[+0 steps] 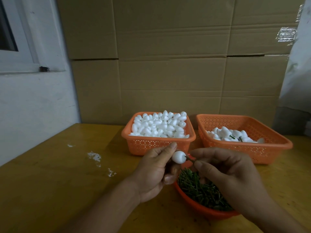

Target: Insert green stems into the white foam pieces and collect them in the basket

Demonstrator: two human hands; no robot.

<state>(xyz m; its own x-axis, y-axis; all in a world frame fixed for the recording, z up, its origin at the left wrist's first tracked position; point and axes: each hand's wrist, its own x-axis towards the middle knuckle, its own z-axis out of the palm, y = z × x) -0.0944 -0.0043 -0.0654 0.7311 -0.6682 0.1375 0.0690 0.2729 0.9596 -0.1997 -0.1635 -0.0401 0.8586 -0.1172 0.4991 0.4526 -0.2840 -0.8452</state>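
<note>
My left hand [154,172] pinches a white egg-shaped foam piece [178,157] between thumb and fingers, just above the bowl. My right hand [225,172] pinches a green stem [190,159] whose tip is at the foam piece's end. Below both hands sits an orange bowl [193,205] filled with several loose green stems [202,190]. Behind, the left orange basket [158,144] is heaped with plain foam pieces. The right orange basket [245,148] holds several foam pieces, some with green stems showing.
Everything stands on a yellow wooden table [67,182] with white foam crumbs [95,156] to the left. A wall of cardboard boxes [168,64] rises right behind the baskets. A white wall with a window frame [25,64] is at the left.
</note>
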